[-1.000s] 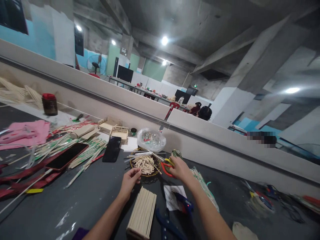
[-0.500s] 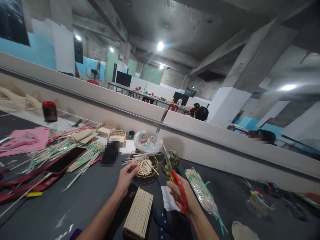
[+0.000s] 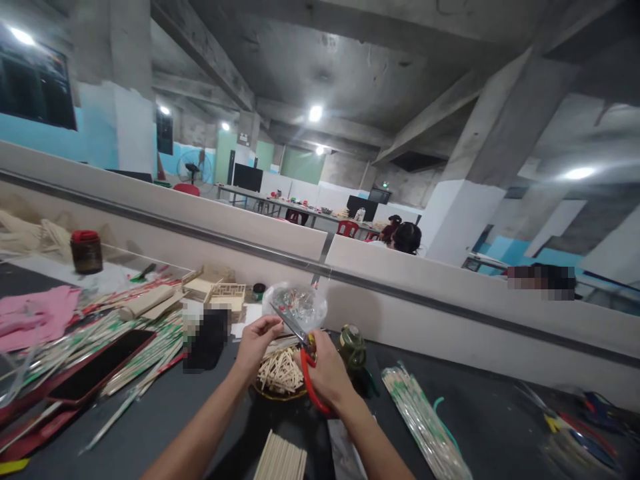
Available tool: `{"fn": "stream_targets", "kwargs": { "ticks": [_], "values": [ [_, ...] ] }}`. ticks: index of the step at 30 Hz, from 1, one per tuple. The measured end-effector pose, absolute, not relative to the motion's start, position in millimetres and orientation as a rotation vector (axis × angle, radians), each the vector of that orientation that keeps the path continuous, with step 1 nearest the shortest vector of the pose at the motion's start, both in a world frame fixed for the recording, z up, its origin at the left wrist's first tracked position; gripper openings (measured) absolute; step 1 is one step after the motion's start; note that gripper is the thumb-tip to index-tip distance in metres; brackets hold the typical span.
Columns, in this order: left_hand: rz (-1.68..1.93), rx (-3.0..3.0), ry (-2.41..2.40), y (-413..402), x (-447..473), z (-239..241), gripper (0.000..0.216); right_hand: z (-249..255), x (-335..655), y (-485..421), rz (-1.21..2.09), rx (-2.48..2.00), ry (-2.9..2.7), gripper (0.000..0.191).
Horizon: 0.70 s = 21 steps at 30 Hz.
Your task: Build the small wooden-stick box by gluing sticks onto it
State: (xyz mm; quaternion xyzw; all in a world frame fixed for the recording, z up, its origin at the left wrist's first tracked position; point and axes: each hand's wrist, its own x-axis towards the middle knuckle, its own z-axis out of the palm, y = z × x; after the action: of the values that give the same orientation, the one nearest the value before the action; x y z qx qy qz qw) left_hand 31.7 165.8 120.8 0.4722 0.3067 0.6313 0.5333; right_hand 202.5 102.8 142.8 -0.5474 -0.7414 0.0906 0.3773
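My right hand [image 3: 327, 370] grips a pair of scissors [image 3: 309, 383] by the red handles, with the blades pointing up and to the left. The tip of the blades is close to the fingers of my left hand [image 3: 257, 343]. Those fingers are pinched together; whatever is between them is too small to make out. Just below both hands sits a round yellow-rimmed basket [image 3: 283, 398] full of short cut wooden sticks [image 3: 277, 373]. A block of sticks laid side by side [image 3: 281, 459] lies nearer to me.
Behind the basket stands a clear plastic-lined bowl [image 3: 320, 308], with a green jar [image 3: 351, 347] to its right. Bagged sticks [image 3: 423, 420] lie further right. On the left are a phone [image 3: 103, 367], many wrapped sticks [image 3: 150, 353] and small wooden models [image 3: 227, 297]. A low partition [image 3: 400, 293] runs behind.
My right hand has brought the scissors left, over the basket and towards my left hand. My left hand has lifted slightly from the basket's edge. The view has shifted a little.
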Motion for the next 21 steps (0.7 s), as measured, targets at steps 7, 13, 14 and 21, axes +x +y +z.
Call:
{"fn": "stream_targets", "kwargs": {
  "ticks": [7, 13, 14, 21],
  "values": [
    [1.524, 1.29, 0.761, 202, 36, 121, 0.014, 130, 206, 147, 0.222, -1.399, -1.925, 0.015],
    [1.541, 1.383, 0.772, 229, 36, 119, 0.013, 124, 211, 171, 0.272, -1.434, -1.911, 0.014],
    [1.541, 1.392, 0.769, 233, 36, 118, 0.014, 123, 212, 174, 0.27, -1.449, -1.915, 0.015],
    [1.457, 1.361, 0.877, 264, 42, 101, 0.022, 110, 213, 204, 0.331, -1.565, -1.892, 0.019]
  ]
}}
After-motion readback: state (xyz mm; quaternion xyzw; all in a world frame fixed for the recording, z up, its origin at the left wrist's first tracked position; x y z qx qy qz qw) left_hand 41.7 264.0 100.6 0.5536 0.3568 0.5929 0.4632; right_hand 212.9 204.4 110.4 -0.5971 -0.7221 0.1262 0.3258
